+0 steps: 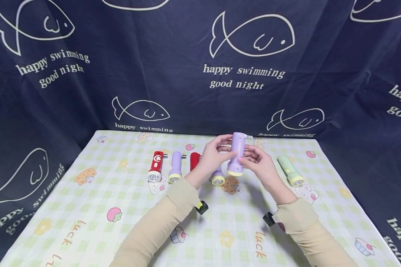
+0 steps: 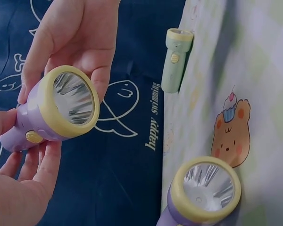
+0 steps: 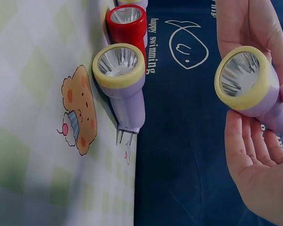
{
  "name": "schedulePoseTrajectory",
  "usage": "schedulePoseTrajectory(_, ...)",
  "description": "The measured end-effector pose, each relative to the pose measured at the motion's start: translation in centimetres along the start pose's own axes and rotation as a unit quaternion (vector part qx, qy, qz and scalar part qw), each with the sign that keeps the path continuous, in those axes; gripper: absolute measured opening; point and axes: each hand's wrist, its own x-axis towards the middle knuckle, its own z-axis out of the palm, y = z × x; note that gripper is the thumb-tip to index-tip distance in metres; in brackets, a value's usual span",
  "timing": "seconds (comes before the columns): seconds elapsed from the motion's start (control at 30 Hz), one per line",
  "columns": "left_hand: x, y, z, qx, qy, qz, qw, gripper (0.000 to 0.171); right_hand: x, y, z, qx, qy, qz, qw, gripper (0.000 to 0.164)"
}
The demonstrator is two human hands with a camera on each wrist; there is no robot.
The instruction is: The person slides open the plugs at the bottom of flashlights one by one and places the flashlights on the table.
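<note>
Both hands hold one purple flashlight (image 1: pixel 237 150) with a yellow head ring, raised above the table, its lens end pointing down and toward me. The left hand (image 1: pixel 217 152) grips it from the left, thumb across the body. From the right, the right hand (image 1: pixel 260 159) has its thumb and fingers on the flashlight. Plug prongs (image 1: pixel 249 137) stick out to the right near its top. The yellow switch (image 2: pixel 34 137) shows in the left wrist view. Beneath the left hand lies another purple flashlight (image 3: pixel 125 94), its prongs folded out, partly hidden in the head view.
Left of the hands lie a red flashlight (image 1: pixel 157 165) with a silver head, a purple flashlight (image 1: pixel 175 167) and a partly covered red flashlight (image 1: pixel 194 160). A green flashlight (image 1: pixel 290 170) lies to the right. A dark fish-print curtain (image 1: pixel 187 74) hangs behind the checked tablecloth (image 1: pixel 97 207).
</note>
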Motion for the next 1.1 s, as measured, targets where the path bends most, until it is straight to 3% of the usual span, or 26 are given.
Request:
schedulePoseTrajectory(0.27, 0.1, -0.4, 0.8, -0.010, 0.008, -0.003, 0.9999, 0.049, 0.0, 0.2, -0.4, -0.001, 0.018, 0.007, 1.000, 0.049)
schedulePoseTrajectory(0.47, 0.2, -1.0, 1.0, -0.012, -0.005, -0.006, 0.9999, 0.047, 0.1, 0.2, -0.8, -0.005, 0.027, 0.024, 0.999, 0.050)
schedulePoseTrajectory(0.8, -0.8, -2.4, 1.8, -0.002, -0.012, -0.026, 0.9996, 0.045, 0.5, 0.4, -1.5, 0.009, 0.045, 0.045, 0.998, 0.051)
schedulePoseTrajectory(1.1, -1.5, -2.9, 2.7, 0.041, 0.012, -0.038, 0.9983, 0.045, 0.9, 1.2, -2.1, 0.046, 0.061, 0.073, 0.994, 0.047)
